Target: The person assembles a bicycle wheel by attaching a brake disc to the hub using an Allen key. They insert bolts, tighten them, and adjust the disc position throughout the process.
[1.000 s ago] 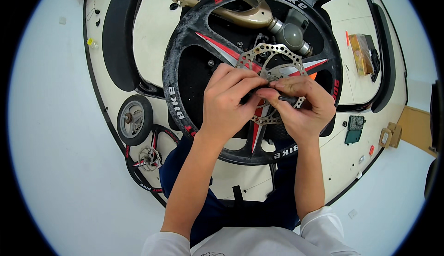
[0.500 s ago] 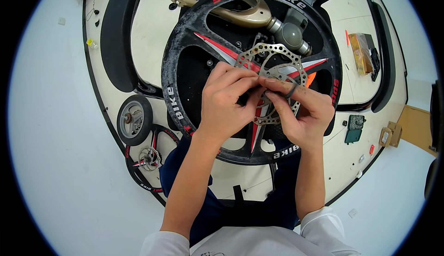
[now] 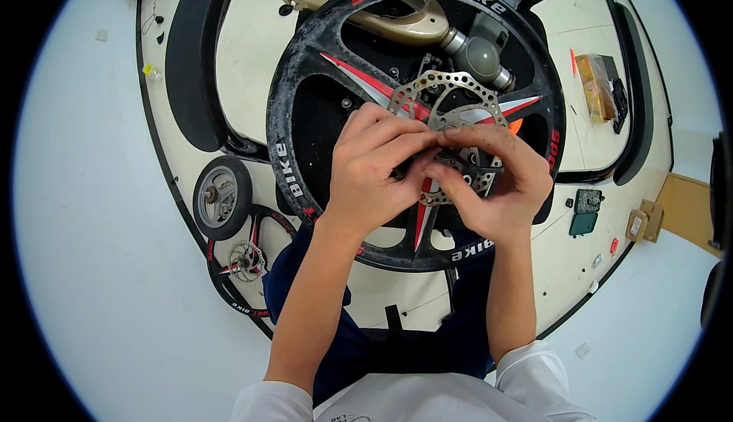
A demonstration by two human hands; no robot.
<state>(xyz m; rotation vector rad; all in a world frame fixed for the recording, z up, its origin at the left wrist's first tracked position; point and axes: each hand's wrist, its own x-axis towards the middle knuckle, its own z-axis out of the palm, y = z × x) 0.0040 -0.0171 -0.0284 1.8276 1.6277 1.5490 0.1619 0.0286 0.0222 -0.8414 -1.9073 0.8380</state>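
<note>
A black spoked bicycle wheel [image 3: 289, 94] with red and white accents lies flat in front of me. At its centre sits a silver brake disc [image 3: 412, 86] with rows of holes. My left hand [image 3: 374, 164] is closed in a pinch over the hub; whatever its fingertips hold is hidden. Right beside it, my right hand [image 3: 504, 182] also curls thumb and forefinger inward over the disc. A thin dark bar-shaped tool [image 3: 489, 169] pokes out beneath its fingers, and its exact kind is unclear. The two hands' fingertips nearly meet or touch.
Behind the wheel's spokes lie a beige fork-like frame part [image 3: 416, 27] and a grey rounded part [image 3: 477, 56]. Black armrests [image 3: 195, 63] flank the seat bearing the wheel. Lower left are a small tyred wheel [image 3: 221, 197] and another spoked wheel [image 3: 216, 285]. A green case [image 3: 585, 223] lies right.
The dark tool in my right hand has shifted lower, from across the forefinger to beneath it. My right fingertips have moved slightly left. My left hand has barely moved.
</note>
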